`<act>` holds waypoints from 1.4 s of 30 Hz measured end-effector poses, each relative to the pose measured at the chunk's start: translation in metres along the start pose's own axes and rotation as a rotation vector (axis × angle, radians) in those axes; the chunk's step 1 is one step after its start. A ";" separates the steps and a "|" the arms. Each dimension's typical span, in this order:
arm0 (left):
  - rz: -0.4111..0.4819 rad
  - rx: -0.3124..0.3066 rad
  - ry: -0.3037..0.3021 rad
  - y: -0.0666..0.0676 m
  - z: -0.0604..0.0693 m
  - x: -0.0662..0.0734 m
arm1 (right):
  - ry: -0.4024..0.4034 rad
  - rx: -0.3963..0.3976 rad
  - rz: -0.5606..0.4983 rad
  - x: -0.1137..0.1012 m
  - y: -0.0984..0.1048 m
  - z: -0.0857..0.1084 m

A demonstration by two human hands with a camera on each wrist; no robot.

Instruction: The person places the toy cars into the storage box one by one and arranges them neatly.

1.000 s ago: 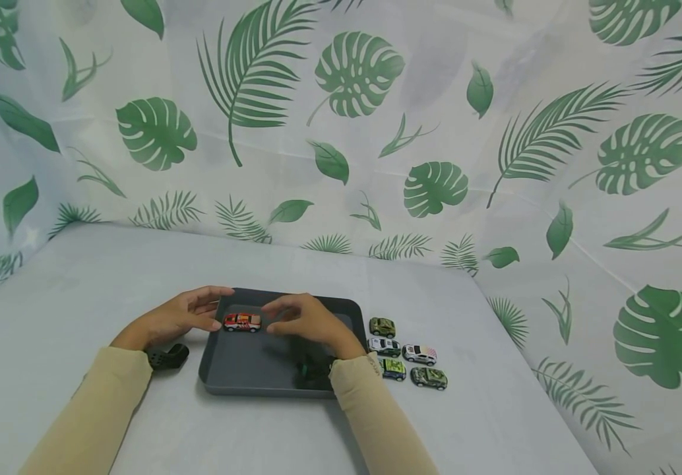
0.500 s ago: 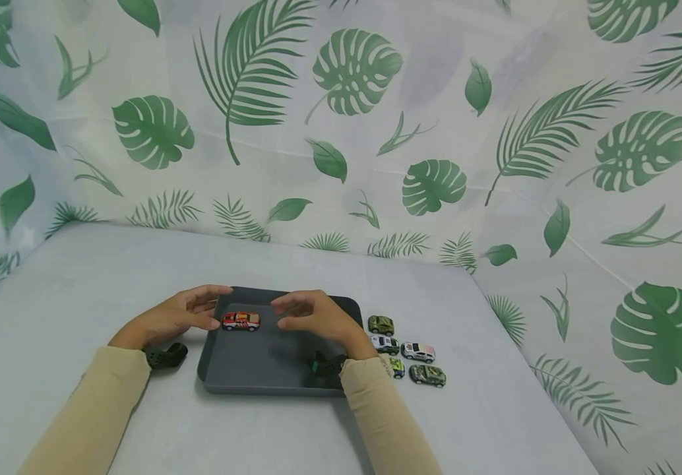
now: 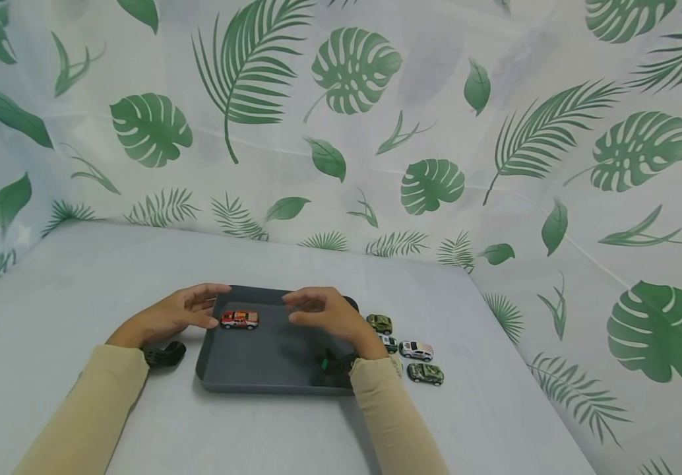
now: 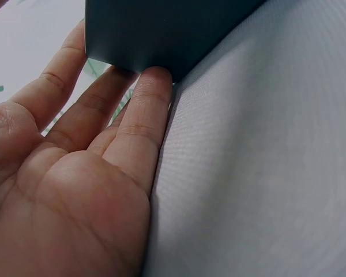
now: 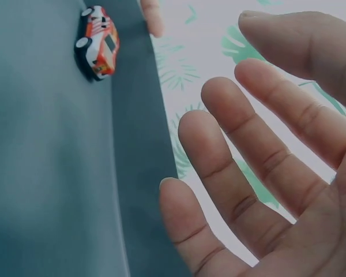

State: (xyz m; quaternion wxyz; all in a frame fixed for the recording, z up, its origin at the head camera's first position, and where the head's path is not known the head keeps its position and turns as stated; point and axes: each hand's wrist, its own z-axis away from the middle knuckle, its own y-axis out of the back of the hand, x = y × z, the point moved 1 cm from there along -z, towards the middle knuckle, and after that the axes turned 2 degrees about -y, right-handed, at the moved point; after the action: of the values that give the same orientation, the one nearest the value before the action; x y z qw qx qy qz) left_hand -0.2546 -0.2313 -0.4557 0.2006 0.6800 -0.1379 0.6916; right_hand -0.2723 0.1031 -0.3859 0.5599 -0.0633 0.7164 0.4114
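A dark grey tray lies on the white surface, with a red-and-white toy car in its far left part. My left hand touches the tray's left side, and in the left wrist view its fingertips rest against the outer wall. Over the right half of the tray hovers my right hand, holding nothing. Its fingers are spread and gently bent in the right wrist view, apart from the red toy car.
Right of the tray sit several toy cars: a camouflage one, a white-and-pink one and a dark green one, plus others partly behind the right wrist. A leaf-print cloth hangs behind the white surface.
My right hand has drawn away to the right from the red toy car, which stays in its place in the tray. The left hand keeps its position on the tray.
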 end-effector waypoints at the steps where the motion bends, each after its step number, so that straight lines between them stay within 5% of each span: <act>1: -0.001 0.000 0.000 0.000 0.000 0.000 | 0.004 0.006 0.000 0.000 0.001 0.001; 42: -0.023 -0.002 -0.020 -0.003 0.002 0.003 | 0.000 0.107 0.045 0.014 0.035 0.051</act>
State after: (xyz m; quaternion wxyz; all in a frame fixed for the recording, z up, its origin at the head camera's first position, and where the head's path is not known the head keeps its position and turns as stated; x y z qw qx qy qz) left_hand -0.2513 -0.2291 -0.4527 0.2079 0.6883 -0.1326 0.6822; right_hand -0.2586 0.1651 -0.3813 0.5529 -0.0172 0.7388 0.3849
